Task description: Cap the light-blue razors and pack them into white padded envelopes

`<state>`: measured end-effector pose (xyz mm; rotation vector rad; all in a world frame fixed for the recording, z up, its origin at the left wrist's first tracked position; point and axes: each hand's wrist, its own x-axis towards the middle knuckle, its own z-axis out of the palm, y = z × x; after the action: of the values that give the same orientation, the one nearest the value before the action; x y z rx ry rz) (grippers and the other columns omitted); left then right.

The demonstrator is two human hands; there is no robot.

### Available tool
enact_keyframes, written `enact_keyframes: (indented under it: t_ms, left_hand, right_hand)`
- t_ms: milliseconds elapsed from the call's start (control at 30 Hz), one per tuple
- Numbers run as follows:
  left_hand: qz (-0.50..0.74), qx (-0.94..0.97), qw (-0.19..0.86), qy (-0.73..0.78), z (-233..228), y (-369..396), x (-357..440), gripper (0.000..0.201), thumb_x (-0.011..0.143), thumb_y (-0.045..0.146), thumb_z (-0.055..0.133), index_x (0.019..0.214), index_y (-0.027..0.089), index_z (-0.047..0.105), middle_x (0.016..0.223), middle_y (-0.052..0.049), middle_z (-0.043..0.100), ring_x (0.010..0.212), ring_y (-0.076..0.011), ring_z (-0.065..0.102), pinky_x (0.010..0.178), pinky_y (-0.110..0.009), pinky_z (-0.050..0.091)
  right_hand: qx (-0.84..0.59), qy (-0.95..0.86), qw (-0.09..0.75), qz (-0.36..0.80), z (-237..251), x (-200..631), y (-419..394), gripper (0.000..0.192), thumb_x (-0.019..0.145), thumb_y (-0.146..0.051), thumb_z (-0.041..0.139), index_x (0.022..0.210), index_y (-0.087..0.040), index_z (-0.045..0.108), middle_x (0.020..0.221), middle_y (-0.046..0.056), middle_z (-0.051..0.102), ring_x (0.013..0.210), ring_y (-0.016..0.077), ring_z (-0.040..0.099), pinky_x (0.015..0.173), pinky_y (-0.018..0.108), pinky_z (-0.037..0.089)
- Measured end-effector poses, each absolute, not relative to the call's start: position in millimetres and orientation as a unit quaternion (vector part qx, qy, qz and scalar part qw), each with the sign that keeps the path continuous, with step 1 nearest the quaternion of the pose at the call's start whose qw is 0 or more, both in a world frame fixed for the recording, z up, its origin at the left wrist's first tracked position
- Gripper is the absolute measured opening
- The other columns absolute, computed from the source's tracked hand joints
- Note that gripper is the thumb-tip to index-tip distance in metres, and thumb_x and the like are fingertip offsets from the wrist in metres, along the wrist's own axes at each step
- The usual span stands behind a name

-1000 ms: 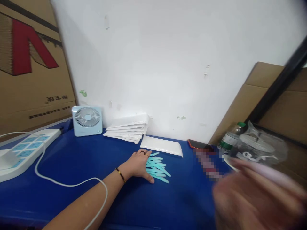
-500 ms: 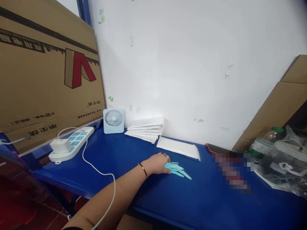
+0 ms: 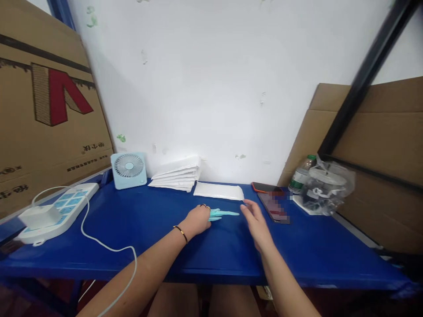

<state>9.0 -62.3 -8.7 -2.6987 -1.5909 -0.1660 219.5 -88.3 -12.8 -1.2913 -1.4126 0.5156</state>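
Note:
My left hand [image 3: 198,219], with rings and a bracelet at the wrist, is closed around a bunch of slim light-blue pieces [image 3: 224,213]. Their pointed ends stick out to the right, low over the blue table; the other ends are hidden in my palm, so their exact kind is unclear. My right hand [image 3: 254,218] is just right of those tips, fingers apart and holding nothing. Behind both hands lies a flat white packet [image 3: 218,191], beside a fanned stack of similar white packets [image 3: 175,175].
The blue table [image 3: 228,253] meets a white wall. To the left are a light-blue fan [image 3: 129,170] and a power strip [image 3: 66,213] whose white cable crosses my left forearm. Two phones, one a dark phone [image 3: 272,207], a bottle [image 3: 300,176] and a bagged container [image 3: 325,185] stand right.
The view has swung right. My right hand has come into sight beside the light-blue pieces. My left hand still grips them, and they now show as a narrower bunch.

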Motion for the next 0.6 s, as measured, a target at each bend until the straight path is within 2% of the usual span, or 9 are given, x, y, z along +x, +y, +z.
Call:
enact_keyframes:
  t_ms: [100,233,333,433,533,600]
  left_hand:
    - [-0.066,-0.857,0.007,-0.510,-6.4,-67.6,11.5,0.028,0.072,0.021,0.050,0.097,0.010,0.054,0.096,-0.018,0.062,0.090,-0.0294,0.060,0.079,-0.039,0.046]
    - [-0.085,-0.859,-0.004,-0.504,-4.0,-72.1,19.1,0.030,0.072,0.023,0.051,0.101,0.014,0.051,0.093,-0.014,0.064,0.087,-0.0280,0.061,0.076,-0.039,0.046]
    - [-0.102,-0.858,-0.015,-0.504,-2.2,-72.1,23.6,0.030,0.071,0.023,0.052,0.101,0.016,0.050,0.092,-0.011,0.064,0.084,-0.0266,0.062,0.073,-0.036,0.047]
    - [-0.182,-0.837,-0.071,-0.511,5.6,-69.5,28.8,0.029,0.073,0.022,0.051,0.101,0.017,0.048,0.088,-0.007,0.064,0.081,-0.0228,0.062,0.070,-0.032,0.047]
    - [-0.351,-0.766,-0.201,-0.499,18.7,-66.5,38.5,0.031,0.077,0.024,0.049,0.107,0.020,0.042,0.097,-0.005,0.061,0.086,-0.0201,0.060,0.074,-0.031,0.048]
    - [-0.389,-0.739,-0.246,-0.491,25.0,-65.7,45.7,0.034,0.081,0.025,0.045,0.114,0.021,0.036,0.108,-0.008,0.057,0.095,-0.0205,0.057,0.079,-0.033,0.047]
  right_hand:
    - [-0.550,-0.584,0.516,0.301,-21.7,196.8,-70.0,0.041,0.087,-0.048,0.037,0.112,-0.022,0.057,0.112,0.009,0.060,0.103,0.0228,0.056,0.083,0.036,0.046]
    - [-0.508,-0.612,0.499,0.344,-28.5,173.1,-52.8,0.051,0.089,-0.051,0.026,0.102,-0.017,0.063,0.105,0.009,0.064,0.100,0.0215,0.057,0.085,0.034,0.044]
    - [-0.462,-0.648,0.462,0.392,-13.6,161.8,-53.0,0.051,0.086,-0.052,0.032,0.093,-0.016,0.067,0.094,0.009,0.067,0.091,0.0217,0.060,0.082,0.034,0.044]
    - [-0.387,-0.653,0.510,0.404,16.6,159.8,-63.1,0.042,0.084,-0.051,0.042,0.103,-0.019,0.062,0.104,0.007,0.064,0.096,0.0206,0.059,0.083,0.032,0.045]
    - [-0.332,-0.709,0.534,0.321,50.4,157.6,-75.5,0.046,0.070,-0.039,0.065,0.111,-0.022,0.056,0.108,0.006,0.061,0.099,0.0201,0.057,0.084,0.031,0.044]
    - [-0.315,-0.744,0.544,0.224,65.0,152.2,-81.7,0.034,0.067,-0.031,0.068,0.098,-0.021,0.060,0.100,0.005,0.062,0.094,0.0192,0.057,0.083,0.030,0.044]
